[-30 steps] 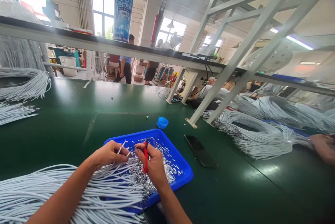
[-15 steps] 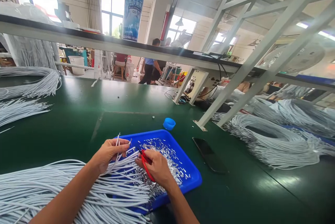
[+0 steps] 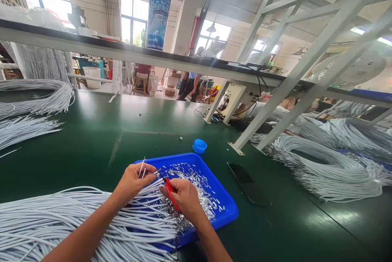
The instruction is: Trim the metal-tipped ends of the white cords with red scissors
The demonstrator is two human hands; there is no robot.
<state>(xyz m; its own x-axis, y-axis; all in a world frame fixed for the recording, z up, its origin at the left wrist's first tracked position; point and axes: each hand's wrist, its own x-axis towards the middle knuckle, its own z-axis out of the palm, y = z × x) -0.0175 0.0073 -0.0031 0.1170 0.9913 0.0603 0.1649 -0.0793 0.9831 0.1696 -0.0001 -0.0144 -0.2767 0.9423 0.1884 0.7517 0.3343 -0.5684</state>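
My left hand (image 3: 137, 179) pinches a few white cables (image 3: 142, 169) near their ends, above the left rim of a blue tray (image 3: 219, 190). My right hand (image 3: 183, 196) is closed around red-handled cutters (image 3: 172, 197). Their dark tips reach to a cable end beside my left fingertips; whether the blades are closed cannot be made out. Small shiny metal pieces (image 3: 202, 184) lie scattered and heaped in the tray. A large bundle of white cables (image 3: 61, 217) fills the lower left, its loose ends spread over the tray's left side beneath my hands.
Behind the tray sit a blue cap (image 3: 199, 146) and, to the right, a black phone (image 3: 248, 184). Coiled cables (image 3: 324, 164) lie right, more cable bundles (image 3: 27, 131) left. A metal shelf frame (image 3: 275, 86) crosses the green table, a blue spray can (image 3: 159, 12) on it. A person (image 3: 192, 84) stands beyond.
The cutter tips have come up to the cable end at my left fingertips, and my left hand has shifted slightly right. In the background, people have moved.
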